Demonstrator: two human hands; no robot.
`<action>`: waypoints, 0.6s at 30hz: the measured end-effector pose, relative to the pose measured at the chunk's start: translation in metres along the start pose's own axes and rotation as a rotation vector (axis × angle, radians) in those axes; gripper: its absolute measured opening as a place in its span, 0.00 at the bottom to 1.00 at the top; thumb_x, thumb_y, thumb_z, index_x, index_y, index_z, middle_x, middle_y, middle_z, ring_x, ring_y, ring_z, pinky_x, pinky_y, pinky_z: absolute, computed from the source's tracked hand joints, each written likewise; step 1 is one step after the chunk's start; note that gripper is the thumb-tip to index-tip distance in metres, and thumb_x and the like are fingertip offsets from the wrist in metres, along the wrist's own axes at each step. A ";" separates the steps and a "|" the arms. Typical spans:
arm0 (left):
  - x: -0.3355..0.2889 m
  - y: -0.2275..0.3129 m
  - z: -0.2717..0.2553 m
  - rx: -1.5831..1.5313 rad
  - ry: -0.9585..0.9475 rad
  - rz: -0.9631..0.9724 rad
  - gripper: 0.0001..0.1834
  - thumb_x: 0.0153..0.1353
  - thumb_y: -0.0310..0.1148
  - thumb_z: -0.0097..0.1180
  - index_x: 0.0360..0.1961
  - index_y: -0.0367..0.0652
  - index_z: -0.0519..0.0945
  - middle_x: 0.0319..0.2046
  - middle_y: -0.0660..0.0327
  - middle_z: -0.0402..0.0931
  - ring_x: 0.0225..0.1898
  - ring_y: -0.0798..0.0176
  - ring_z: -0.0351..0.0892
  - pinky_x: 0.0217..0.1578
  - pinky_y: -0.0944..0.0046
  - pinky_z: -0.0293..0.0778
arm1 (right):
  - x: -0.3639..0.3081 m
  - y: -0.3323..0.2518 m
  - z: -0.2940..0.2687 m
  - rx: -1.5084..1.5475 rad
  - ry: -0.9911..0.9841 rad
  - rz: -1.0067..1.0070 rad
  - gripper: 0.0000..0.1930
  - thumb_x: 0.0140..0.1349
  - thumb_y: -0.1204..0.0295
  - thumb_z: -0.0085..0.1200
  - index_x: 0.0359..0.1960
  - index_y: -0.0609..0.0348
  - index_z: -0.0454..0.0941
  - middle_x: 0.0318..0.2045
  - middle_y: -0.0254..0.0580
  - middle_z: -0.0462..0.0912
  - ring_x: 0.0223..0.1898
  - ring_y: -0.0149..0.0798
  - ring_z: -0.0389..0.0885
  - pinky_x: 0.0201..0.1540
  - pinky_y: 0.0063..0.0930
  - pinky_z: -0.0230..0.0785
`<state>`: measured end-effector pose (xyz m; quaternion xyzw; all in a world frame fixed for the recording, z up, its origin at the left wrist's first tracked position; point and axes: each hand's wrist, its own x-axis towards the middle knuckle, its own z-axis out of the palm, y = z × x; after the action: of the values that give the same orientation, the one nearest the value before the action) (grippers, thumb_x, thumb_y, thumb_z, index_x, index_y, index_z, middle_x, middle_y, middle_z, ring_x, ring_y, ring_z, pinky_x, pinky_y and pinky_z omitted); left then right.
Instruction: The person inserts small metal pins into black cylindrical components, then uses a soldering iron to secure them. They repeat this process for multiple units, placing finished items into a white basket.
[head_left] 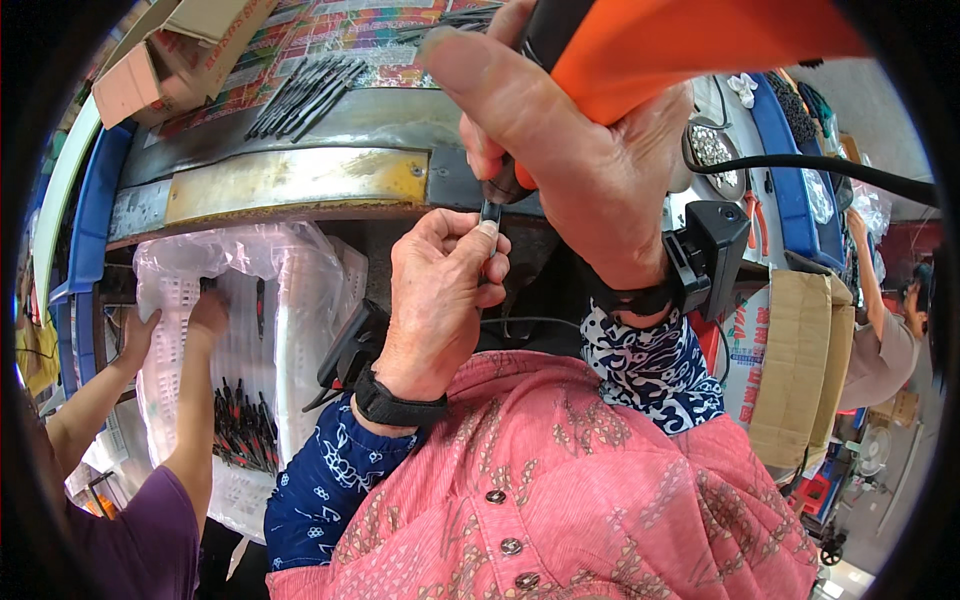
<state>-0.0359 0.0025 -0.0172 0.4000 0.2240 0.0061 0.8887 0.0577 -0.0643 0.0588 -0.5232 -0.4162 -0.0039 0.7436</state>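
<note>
My right hand (600,150) is wrapped round an orange and black power driver (700,40), its nose pointing down toward my left hand. Between the thumb and fingers of my left hand (435,290) a small, slim dark part (490,212) is pinched upright. The driver's dark tip (505,188) meets or nearly meets the top of that part; whether they touch cannot be made out. Both hands are at the front edge of the workbench (300,180). On the bench top lies a bunch of slim black pieces (310,95).
Left, a co-worker's hands (208,315) reach into a plastic-lined white crate (165,350) containing black-and-red pieces (243,425). An open carton (185,60) stands far left. Right are a bowl of small metal parts (712,150), a black cable (820,163), a blue bin (785,170) and a cardboard box (790,360).
</note>
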 end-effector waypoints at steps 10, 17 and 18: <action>-0.001 0.000 0.001 -0.007 0.012 0.000 0.04 0.62 0.25 0.54 0.34 0.39 0.71 0.27 0.59 0.74 0.23 0.72 0.69 0.17 0.77 0.61 | 0.006 -0.027 -0.002 -0.013 -0.055 0.051 0.08 0.53 0.76 0.65 0.27 0.65 0.77 0.21 0.31 0.76 0.22 0.22 0.72 0.23 0.15 0.63; 0.001 0.000 -0.003 0.035 -0.028 0.014 0.05 0.62 0.26 0.53 0.37 0.37 0.72 0.29 0.59 0.74 0.23 0.73 0.69 0.18 0.76 0.62 | 0.004 -0.033 -0.004 -0.010 0.103 0.132 0.11 0.56 0.72 0.64 0.32 0.65 0.75 0.21 0.34 0.77 0.20 0.24 0.74 0.21 0.15 0.62; 0.001 0.001 -0.004 0.036 -0.034 0.001 0.06 0.62 0.26 0.53 0.39 0.37 0.72 0.29 0.59 0.74 0.23 0.73 0.69 0.18 0.77 0.62 | 0.005 -0.035 -0.007 0.058 0.101 0.110 0.12 0.56 0.71 0.63 0.34 0.65 0.74 0.21 0.35 0.77 0.19 0.25 0.74 0.21 0.16 0.63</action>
<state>-0.0368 0.0055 -0.0190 0.4161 0.2091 -0.0043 0.8850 0.0501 -0.0834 0.0885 -0.5227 -0.3490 0.0227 0.7775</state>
